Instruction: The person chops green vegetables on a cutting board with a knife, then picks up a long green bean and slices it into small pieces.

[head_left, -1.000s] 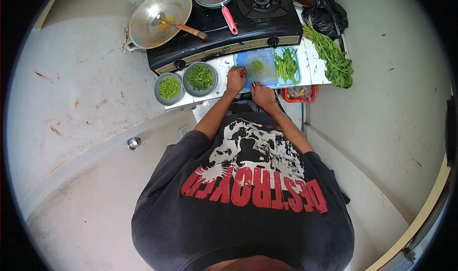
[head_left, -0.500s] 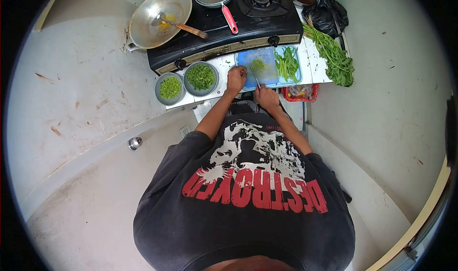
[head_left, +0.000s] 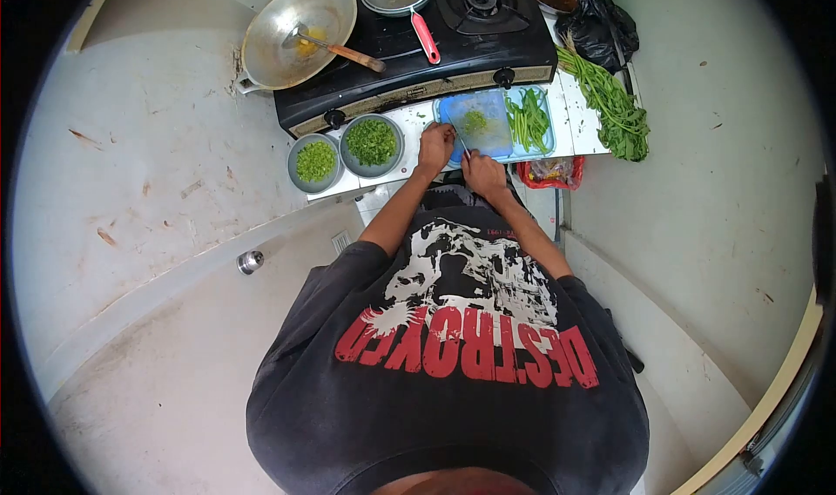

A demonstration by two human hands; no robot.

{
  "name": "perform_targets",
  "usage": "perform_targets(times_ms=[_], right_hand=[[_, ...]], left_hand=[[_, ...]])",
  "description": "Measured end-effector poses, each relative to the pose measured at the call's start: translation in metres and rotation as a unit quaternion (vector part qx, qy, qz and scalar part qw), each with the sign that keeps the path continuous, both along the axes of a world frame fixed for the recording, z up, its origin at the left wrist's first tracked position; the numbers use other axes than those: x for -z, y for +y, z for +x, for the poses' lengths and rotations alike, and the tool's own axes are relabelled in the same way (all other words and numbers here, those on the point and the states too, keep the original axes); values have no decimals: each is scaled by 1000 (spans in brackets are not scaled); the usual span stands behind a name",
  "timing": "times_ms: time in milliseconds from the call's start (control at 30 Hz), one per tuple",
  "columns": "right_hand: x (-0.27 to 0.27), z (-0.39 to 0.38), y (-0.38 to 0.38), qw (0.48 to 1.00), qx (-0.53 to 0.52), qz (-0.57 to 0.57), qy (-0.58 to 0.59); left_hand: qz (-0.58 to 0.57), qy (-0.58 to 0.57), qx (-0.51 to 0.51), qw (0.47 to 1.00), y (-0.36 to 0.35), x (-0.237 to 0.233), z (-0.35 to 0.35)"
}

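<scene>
Though gripped, knife (head_left: 461, 142) (thin) blurs; handle hidden.

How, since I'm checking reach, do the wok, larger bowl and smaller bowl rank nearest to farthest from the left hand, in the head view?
From the left hand:
1. Larger bowl, just left of it.
2. Smaller bowl, farther left.
3. Wok, far back left.

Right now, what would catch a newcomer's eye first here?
At a blue cutting board by the stove, the right hand grips a knife, the left hand close beside it. To their left stand a small metal bowl and a larger metal bowl, both holding chopped greens.
</scene>
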State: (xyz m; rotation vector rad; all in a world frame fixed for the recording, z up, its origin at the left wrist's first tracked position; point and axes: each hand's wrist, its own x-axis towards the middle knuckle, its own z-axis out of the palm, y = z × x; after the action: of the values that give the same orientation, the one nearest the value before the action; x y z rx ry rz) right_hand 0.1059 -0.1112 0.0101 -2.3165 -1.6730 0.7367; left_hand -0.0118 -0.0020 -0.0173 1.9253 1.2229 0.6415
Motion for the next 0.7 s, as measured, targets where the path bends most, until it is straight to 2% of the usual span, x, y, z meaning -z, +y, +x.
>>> perform_targets(times_ms=[267, 567, 700], right_hand=[[6, -1, 1, 1000, -5, -3, -21], [3, 0, -13, 1000, 11, -29, -5], [13, 3, -19, 1000, 8, 0, -2]], left_hand=[[2, 0, 38, 999, 2, -4, -4], [33, 25, 33, 999, -2, -8, -3], [64, 10, 49, 997, -4, -6, -6]])
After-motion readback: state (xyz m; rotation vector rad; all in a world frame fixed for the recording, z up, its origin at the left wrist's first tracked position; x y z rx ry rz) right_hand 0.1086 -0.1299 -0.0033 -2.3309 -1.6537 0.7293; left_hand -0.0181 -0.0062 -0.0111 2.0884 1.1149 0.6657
